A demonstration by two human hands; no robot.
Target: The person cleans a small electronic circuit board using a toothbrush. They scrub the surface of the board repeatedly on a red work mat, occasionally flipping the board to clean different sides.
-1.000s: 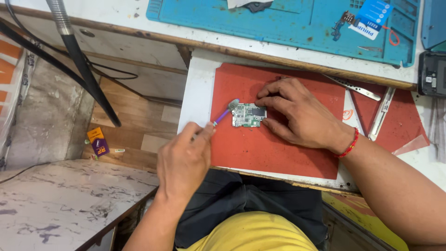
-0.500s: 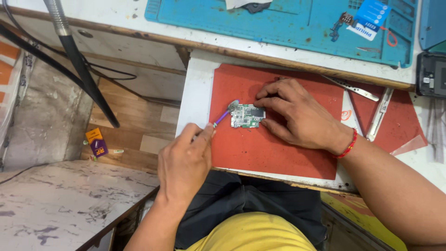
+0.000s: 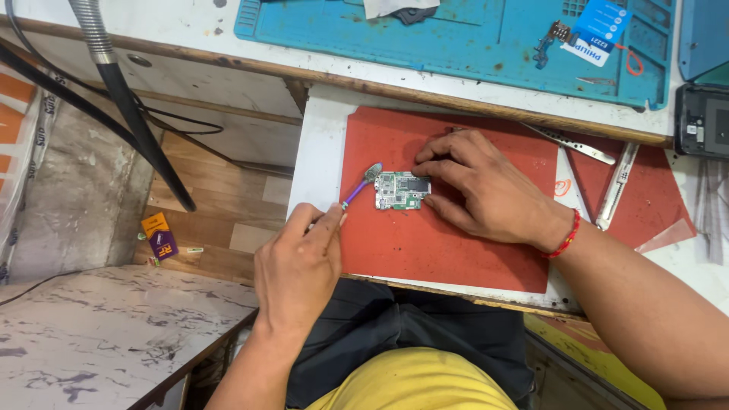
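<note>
One circuit board (image 3: pixel 402 190) near red mat's (image 3: pixel 456 250) left edge, right hand (image 3: pixel 486 190) fingers pressing it flat; left hand (image 3: pixel 300 266) pinches purple brush (image 3: pixel 358 188) (bristles beside board). Two metal tools (image 3: pixel 600 171) at right edge.

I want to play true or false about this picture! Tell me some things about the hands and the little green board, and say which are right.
1. The right hand presses on the green board. True.
2. The left hand holds a hammer. False: it holds a purple brush.
3. The board lies on a red mat. True.
4. The brush tip is far from the board. False: it sits right by the board's left edge.
5. The teal mat is under the board. False: it lies farther back on the bench.
</note>
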